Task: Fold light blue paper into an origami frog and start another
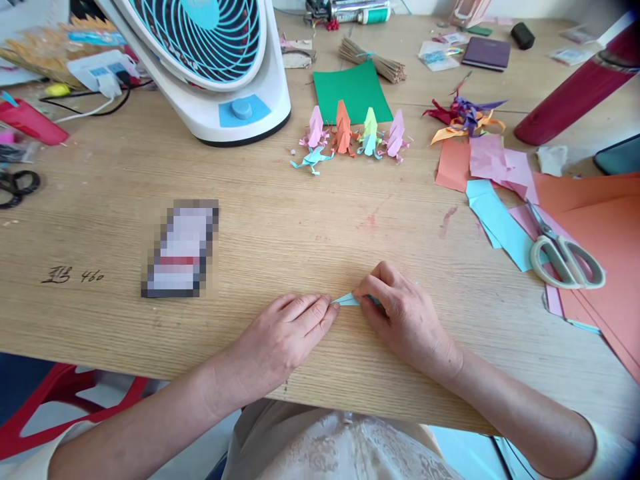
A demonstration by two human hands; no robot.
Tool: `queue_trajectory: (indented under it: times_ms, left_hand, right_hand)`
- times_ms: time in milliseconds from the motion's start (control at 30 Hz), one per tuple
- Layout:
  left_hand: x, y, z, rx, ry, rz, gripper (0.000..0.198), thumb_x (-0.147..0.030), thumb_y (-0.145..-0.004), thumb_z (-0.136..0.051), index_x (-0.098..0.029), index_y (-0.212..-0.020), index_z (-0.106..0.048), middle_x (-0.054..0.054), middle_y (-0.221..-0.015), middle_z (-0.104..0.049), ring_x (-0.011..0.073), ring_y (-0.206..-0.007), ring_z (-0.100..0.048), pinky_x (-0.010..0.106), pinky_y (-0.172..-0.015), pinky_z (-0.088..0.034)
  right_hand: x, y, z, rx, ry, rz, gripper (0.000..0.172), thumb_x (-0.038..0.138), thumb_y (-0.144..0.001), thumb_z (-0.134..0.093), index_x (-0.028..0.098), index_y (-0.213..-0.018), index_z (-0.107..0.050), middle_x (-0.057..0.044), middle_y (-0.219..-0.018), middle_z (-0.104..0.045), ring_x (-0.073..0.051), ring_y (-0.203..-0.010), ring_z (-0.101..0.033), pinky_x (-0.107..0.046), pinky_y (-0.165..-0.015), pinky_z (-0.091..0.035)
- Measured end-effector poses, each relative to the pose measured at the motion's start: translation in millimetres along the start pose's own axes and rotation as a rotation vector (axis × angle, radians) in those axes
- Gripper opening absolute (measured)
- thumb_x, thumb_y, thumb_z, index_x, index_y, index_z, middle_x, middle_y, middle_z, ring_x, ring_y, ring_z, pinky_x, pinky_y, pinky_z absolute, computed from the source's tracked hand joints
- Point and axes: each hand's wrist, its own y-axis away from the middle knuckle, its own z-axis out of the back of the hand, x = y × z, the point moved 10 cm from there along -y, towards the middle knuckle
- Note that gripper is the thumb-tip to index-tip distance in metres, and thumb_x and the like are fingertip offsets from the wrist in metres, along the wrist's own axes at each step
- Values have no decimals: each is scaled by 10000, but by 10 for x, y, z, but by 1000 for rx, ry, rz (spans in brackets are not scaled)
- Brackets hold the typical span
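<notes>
A small, narrow piece of folded light-blue paper lies on the wooden table near its front edge. The fingers of my left hand are pressed together over the paper's left tip, flattening it against the tabletop. My right hand pinches the other end between thumb and fingers, which hide much of that end. Farther back stand several folded paper figures, among them an orange one, a green-and-blue one and a purple one. A blue paper figure lies in front of them.
Scissors rest on coloured paper sheets at the right, near a dark red bottle. A blurred phone lies left of my hands. Behind are a white fan, a green sheet and a tied stick bundle.
</notes>
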Motion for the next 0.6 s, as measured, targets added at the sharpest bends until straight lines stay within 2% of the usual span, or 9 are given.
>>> queue_trajectory:
  times_ms: [200, 367, 467, 600]
  left_hand:
    - [-28, -19, 51, -12, -24, -30, 398, -102, -987, -301, -54, -1321, -513, 136, -1272, -620, 236, -1167, -539, 378, -934, -477]
    - [65, -45, -9, 22, 17, 32, 427, -102, -965, -386, -91, -1386, -456, 119, -1246, -627, 227, -1093, -553, 381, -926, -476]
    - [116, -58, -28, 53, 79, 59, 477, -66, -928, -426, -119, -1402, -442, 110, -1293, -602, 231, -1132, -530, 387, -938, -474]
    - [88, -133, 13, 47, 93, 47, 419, -97, -959, -390, -111, -1366, -486, 113, -1329, -587, 248, -1179, -515, 404, -968, -462]
  right_hand:
    - [-12, -4, -6, 10, 6, -14, 140, 173, -942, -493, 202, -848, -593, -39, -880, -549, -154, -738, -538, -265, -642, -378]
    - [-12, -8, -3, 20, 0, -21, 141, 166, -943, -492, 200, -852, -595, -37, -883, -543, -149, -734, -537, -261, -647, -376]
    - [-10, -7, 8, 18, -6, -22, 152, 177, -951, -483, 202, -853, -595, -37, -885, -546, -150, -742, -541, -259, -651, -379]
    - [-5, -7, -1, 21, 5, -18, 146, 159, -940, -484, 203, -858, -597, -38, -882, -542, -152, -742, -541, -258, -651, -382]
